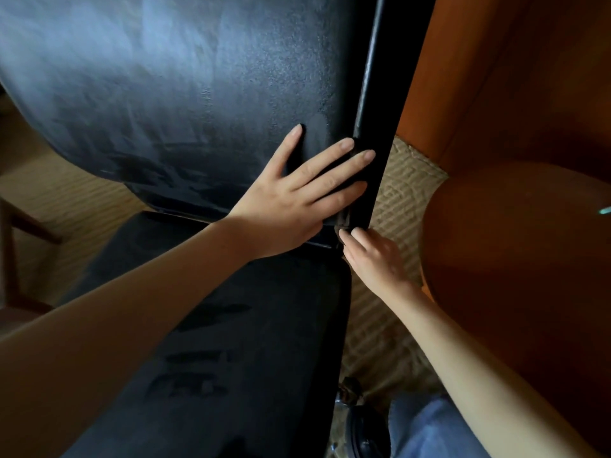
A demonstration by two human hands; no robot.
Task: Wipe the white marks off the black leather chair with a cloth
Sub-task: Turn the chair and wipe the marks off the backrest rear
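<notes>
Black leather chair (185,94) fills the view, its backrest above and the seat (251,358) below, standing on a woven carpet (396,200) just beside an orange armchair (515,246). A whitish haze of white marks (109,57) covers most of the backrest, with darker streaks low on it and on the seat.

The left hand (297,200) lies flat on the backrest's lower right corner, 4 fingers straight and spread, their tips reaching onto the black frame post (370,104); its thumb is hidden. The right hand (373,259) reaches to the joint under that corner, fingertips touching it. I cannot tell whether it pinches anything there. No cloth shows in either of the 2 hands.

Judging from this, most of the wiping is not yet done. The main risk is bare skin: a palm pressed on the hazy leather could smear the marks or leave prints. The chair seems to have a caster (360,431), so a sideways push may roll or turn it. Fingers in the gap between backrest and seat could also be nipped if the back tilts.
</notes>
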